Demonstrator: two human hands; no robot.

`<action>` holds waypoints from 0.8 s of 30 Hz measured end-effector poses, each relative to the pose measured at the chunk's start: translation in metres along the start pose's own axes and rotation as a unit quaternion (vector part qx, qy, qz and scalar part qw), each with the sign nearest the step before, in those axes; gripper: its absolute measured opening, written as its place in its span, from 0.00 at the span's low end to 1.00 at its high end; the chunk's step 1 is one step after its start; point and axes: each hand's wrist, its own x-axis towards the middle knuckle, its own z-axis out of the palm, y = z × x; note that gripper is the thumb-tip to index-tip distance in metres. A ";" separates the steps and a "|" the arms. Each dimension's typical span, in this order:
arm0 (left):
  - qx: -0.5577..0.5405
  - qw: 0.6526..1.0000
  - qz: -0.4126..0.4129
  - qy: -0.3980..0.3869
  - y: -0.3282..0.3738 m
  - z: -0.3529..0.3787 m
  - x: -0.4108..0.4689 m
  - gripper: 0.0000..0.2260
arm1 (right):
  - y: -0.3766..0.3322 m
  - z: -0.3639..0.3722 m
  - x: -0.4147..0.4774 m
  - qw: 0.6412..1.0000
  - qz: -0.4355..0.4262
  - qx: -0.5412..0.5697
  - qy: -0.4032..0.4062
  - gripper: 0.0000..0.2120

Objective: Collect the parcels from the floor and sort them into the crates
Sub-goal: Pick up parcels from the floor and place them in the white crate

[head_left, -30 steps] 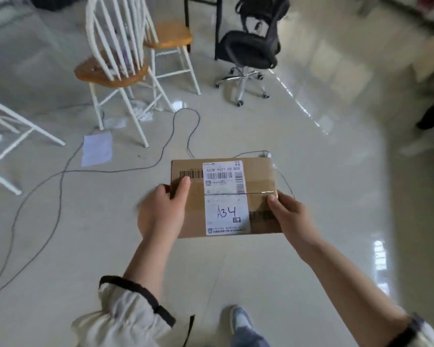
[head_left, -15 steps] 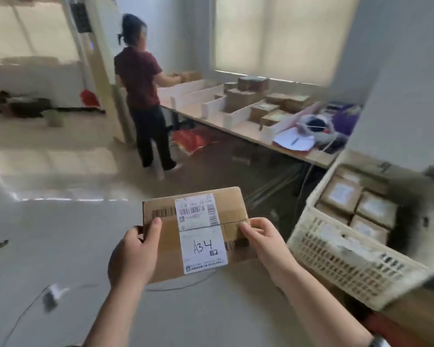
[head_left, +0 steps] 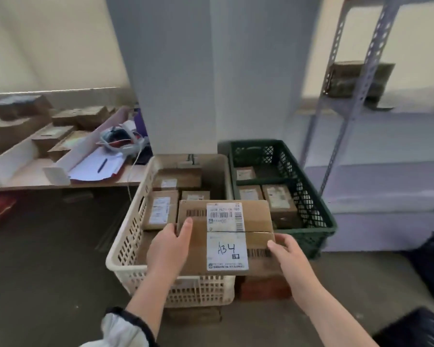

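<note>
I hold a brown cardboard parcel [head_left: 257, 222] with a white label marked "A34" between both hands. My left hand [head_left: 169, 247] grips its left edge and my right hand [head_left: 287, 254] grips its right edge. The parcel hovers over the front right part of a cream plastic crate [head_left: 125, 242] that holds several labelled parcels. Beside it on the right stands a dark green crate [head_left: 313, 214], also with parcels inside.
A wooden table [head_left: 60, 182] at the left carries cardboard boxes, white dividers, papers with a pen and a headset. A grey pillar rises behind the crates. A metal shelf upright [head_left: 346, 116] stands at the right, with dark bags on the floor at the lower right.
The view has swung from the open floor and chairs, past a person at the table, to the two crates. Both hands kept hold of the parcel, which now hangs over the cream crate.
</note>
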 end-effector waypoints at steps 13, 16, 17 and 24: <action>0.033 0.987 0.047 -0.153 0.041 0.111 0.170 0.19 | -0.005 -0.004 0.141 0.993 0.053 0.034 0.097 0.06; 0.025 0.986 0.001 -0.167 0.008 0.093 0.218 0.22 | -0.005 0.040 0.179 0.995 0.086 0.000 0.048 0.06; 0.025 0.985 -0.016 -0.171 -0.005 0.086 0.231 0.23 | -0.004 0.056 0.191 0.995 0.093 -0.011 0.033 0.05; 0.057 0.971 -0.132 -0.191 -0.113 0.038 0.261 0.20 | 0.023 0.163 0.236 0.970 0.169 -0.145 -0.093 0.09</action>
